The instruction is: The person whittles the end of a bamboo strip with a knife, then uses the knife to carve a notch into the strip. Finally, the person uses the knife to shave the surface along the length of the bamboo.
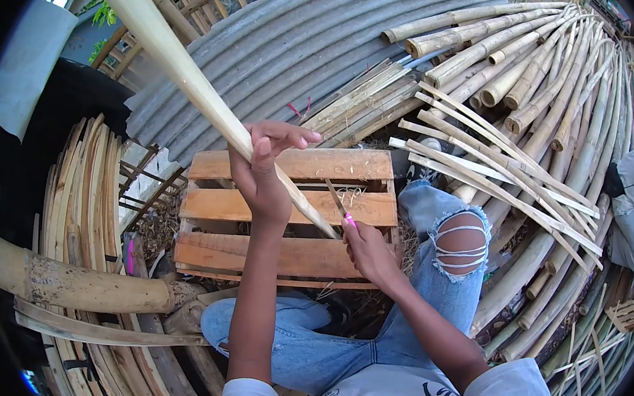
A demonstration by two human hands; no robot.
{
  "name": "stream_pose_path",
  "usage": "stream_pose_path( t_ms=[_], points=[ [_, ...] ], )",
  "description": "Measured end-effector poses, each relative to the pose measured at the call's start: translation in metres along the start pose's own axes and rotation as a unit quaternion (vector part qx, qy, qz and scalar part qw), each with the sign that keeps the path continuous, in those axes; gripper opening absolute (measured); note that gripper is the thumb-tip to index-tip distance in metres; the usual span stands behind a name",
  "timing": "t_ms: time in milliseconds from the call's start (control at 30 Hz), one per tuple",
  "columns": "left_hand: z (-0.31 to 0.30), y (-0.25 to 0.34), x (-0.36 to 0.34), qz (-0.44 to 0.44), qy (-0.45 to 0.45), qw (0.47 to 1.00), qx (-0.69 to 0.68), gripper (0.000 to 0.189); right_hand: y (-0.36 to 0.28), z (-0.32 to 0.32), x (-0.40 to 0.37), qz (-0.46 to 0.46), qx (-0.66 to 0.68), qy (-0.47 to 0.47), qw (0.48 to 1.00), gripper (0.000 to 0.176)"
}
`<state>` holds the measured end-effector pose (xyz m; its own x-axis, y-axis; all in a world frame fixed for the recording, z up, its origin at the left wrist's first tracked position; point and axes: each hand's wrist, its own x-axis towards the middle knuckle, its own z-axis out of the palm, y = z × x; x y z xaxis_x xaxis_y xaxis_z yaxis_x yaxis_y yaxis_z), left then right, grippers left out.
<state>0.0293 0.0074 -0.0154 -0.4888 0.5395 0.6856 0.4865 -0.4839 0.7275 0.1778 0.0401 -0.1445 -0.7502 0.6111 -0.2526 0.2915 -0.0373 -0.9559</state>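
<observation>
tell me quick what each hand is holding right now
Left hand: closed around the long bamboo strip.
Right hand: closed on what looks like a thin blade by the strip's lower end.

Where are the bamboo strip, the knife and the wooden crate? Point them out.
bamboo strip (189, 72), head view, middle of shaft.
knife (334, 196), head view, blade.
wooden crate (319, 165), head view, top slat.
</observation>
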Motion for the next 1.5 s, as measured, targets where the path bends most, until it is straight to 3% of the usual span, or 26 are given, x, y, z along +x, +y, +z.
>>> stream_pose_path(
  t_ms=[133,200,333,400,467,567,700,800,867,1000,1033,1067,1133,1200,1333,1400,1467,1500],
  points=[
    [0.014,-0.002,0.000,0.022,0.017,0.999,-0.039,0.031,-0.063,0.009,-0.022,-0.021,0.019,0.013,1.000,0.048],
    [0.024,-0.003,0.003,0.050,0.067,0.996,-0.016,0.037,-0.086,0.014,-0.028,-0.159,-0.022,0.035,0.986,0.048],
    [0.021,-0.003,0.005,0.044,0.078,0.996,0.000,0.034,-0.052,0.028,-0.018,-0.147,-0.072,0.042,0.986,0.048],
    [0.016,-0.003,0.004,0.040,0.082,0.996,0.004,0.033,-0.033,0.024,-0.016,-0.015,-0.028,-0.033,0.999,0.051],
    [0.014,-0.007,0.003,0.063,0.069,0.995,0.020,0.033,-0.039,0.021,-0.013,0.005,0.021,-0.039,0.999,0.052],
    [0.025,-0.001,0.002,0.042,0.108,0.992,0.052,0.036,-0.084,0.010,-0.023,-0.078,0.122,-0.058,0.988,0.051],
    [0.017,0.002,0.000,0.041,0.125,0.989,0.073,0.040,-0.055,0.020,-0.020,-0.094,0.037,-0.018,0.995,0.051],
    [0.009,0.002,-0.002,0.030,0.115,0.990,0.077,0.040,-0.035,0.026,-0.013,-0.029,0.026,-0.033,0.999,0.050],
    [0.007,0.002,-0.005,0.033,0.102,0.993,0.047,0.040,-0.067,0.017,-0.018,-0.130,0.022,-0.036,0.991,0.050],
    [0.016,0.001,-0.001,0.059,0.092,0.993,0.047,0.037,-0.089,0.024,-0.024,-0.182,0.067,-0.004,0.981,0.051],
    [0.010,-0.004,-0.001,0.058,0.080,0.995,0.008,0.026,-0.074,0.025,-0.027,-0.120,0.030,-0.013,0.992,0.050],
    [0.006,-0.006,0.000,0.058,0.074,0.995,0.018,0.027,-0.059,0.026,-0.025,-0.065,-0.011,-0.020,0.998,0.049],
    [0.003,-0.007,0.000,0.054,0.077,0.996,0.000,0.026,-0.029,0.034,-0.013,-0.052,0.017,-0.011,0.998,0.052],
    [0.004,-0.007,0.005,0.063,0.071,0.996,-0.001,0.025,-0.051,0.026,-0.008,-0.033,0.057,-0.043,0.997,0.053],
    [0.013,-0.009,0.004,0.049,0.068,0.996,0.023,0.024,-0.097,0.016,-0.009,-0.135,0.042,-0.013,0.990,0.052],
    [0.010,-0.009,0.005,0.066,0.071,0.995,0.031,0.023,-0.069,0.024,-0.008,-0.115,-0.009,-0.005,0.993,0.051],
    [0.009,-0.007,0.001,0.058,0.068,0.996,0.019,0.021,-0.036,0.028,-0.007,-0.003,-0.035,-0.035,0.999,0.051],
    [0.008,-0.007,0.000,0.057,0.061,0.997,0.001,0.020,-0.041,0.027,-0.008,-0.022,-0.023,-0.033,0.999,0.052]
  ],
)
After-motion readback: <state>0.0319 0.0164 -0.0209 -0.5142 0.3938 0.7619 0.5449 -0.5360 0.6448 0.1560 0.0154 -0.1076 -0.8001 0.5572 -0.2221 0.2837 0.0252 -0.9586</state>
